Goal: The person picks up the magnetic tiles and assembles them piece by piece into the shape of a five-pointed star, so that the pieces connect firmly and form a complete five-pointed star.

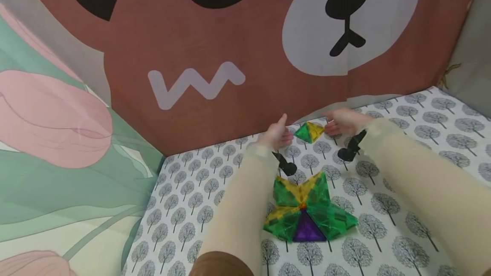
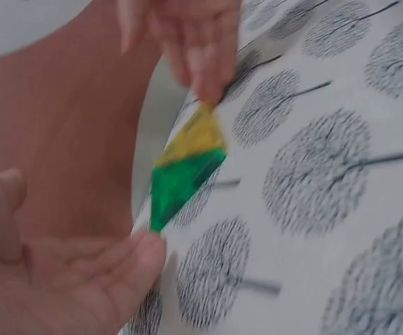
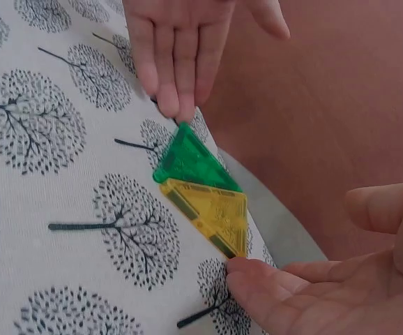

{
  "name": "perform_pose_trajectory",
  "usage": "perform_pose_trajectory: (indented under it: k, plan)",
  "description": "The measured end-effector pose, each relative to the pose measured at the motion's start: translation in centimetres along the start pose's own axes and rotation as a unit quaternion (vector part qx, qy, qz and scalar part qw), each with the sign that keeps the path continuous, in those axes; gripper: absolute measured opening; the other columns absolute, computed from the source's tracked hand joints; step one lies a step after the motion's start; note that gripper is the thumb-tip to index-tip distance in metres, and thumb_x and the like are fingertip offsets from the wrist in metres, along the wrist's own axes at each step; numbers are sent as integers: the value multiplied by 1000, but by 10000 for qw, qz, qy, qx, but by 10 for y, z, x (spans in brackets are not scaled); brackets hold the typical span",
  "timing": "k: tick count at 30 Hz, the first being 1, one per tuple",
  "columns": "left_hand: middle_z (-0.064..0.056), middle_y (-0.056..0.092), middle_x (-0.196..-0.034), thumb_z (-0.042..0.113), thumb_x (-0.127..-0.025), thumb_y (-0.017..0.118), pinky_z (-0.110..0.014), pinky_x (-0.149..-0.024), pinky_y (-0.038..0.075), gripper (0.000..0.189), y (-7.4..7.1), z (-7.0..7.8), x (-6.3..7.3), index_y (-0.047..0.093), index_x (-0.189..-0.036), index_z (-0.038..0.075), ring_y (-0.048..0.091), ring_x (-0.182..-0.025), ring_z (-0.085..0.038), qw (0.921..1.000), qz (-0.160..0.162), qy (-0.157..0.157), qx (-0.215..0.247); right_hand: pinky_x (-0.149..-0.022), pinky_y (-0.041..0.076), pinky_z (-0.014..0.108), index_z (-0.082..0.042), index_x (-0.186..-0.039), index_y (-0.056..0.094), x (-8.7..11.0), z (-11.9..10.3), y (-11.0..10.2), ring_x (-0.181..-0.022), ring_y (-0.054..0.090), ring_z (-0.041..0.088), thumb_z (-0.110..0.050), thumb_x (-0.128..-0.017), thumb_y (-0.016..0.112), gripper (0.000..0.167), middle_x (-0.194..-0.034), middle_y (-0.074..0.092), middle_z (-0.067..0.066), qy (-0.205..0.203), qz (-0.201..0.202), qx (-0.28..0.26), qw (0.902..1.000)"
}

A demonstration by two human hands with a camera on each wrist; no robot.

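Two triangular magnetic tiles, a green one (image 1: 303,132) and a yellow one (image 1: 315,131), lie edge to edge between my hands near the wall. My left hand (image 1: 277,134) has its fingers extended, with fingertips at the green tile's outer corner. On the other side, the straight fingertips of my right hand (image 1: 347,122) touch the yellow tile's tip, as the right wrist view shows. Nearer to me sits a star-like shape of green magnetic tiles (image 1: 331,218) and yellow ones, with a purple triangular tile (image 1: 308,227) at its front.
A white cloth printed with grey trees (image 1: 176,208) covers the surface. Behind it stands a reddish-brown wall hanging (image 1: 245,46) with a bear face. A floral curtain (image 1: 57,182) hangs at the left. Black wrist cameras sit under both wrists.
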State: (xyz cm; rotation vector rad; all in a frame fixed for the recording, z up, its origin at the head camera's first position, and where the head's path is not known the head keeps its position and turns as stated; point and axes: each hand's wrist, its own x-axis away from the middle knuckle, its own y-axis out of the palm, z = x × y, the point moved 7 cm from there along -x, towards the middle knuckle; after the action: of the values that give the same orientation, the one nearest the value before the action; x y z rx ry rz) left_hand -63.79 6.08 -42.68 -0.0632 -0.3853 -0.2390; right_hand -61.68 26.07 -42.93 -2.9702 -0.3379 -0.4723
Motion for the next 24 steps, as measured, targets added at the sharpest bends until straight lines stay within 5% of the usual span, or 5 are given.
perform_pose_trajectory:
  k: [5,9,16,21,24]
  plan:
    - [-30,50,-124,38,-101,55,-46,-96,51,62,12,-3,1,40,-146,-2,54,-114,-41,9987,450,106,212,-109,37,49,14,-151,-2,-1,0,2,-132,34,46,-19,-108,31,63,-150,12,40,51,94,-118,9999]
    - [-21,58,-110,14,-98,60,-38,-82,57,43,11,-13,-4,50,-138,2,64,-88,-30,9936,1010,-46,-509,-104,44,44,20,-147,12,-3,9,6,-112,51,34,-4,-103,39,56,-141,28,36,293,144,-155,9993]
    - [-12,59,-94,-1,-93,59,-36,-67,59,67,4,-22,-11,33,-153,9,54,-53,-20,9832,1372,-220,-1186,-84,56,28,22,-136,37,-6,25,12,-79,62,16,1,-100,49,43,-122,46,28,483,544,-104,9973]
    - [-13,62,-81,-3,-91,66,-30,-58,56,55,-7,-32,-12,45,-142,-1,55,-50,-17,9851,1479,-312,-821,-80,57,26,20,-134,41,-8,32,15,-74,64,14,2,-100,51,40,-113,52,24,405,611,-190,9971]
    - [-15,67,-82,-2,-92,66,-31,-64,58,41,-13,-30,-3,52,-130,-6,57,-53,-15,9886,1451,-40,-389,-82,57,27,16,-137,43,-8,29,16,-76,66,13,0,-101,51,40,-117,53,22,246,593,-316,9974]
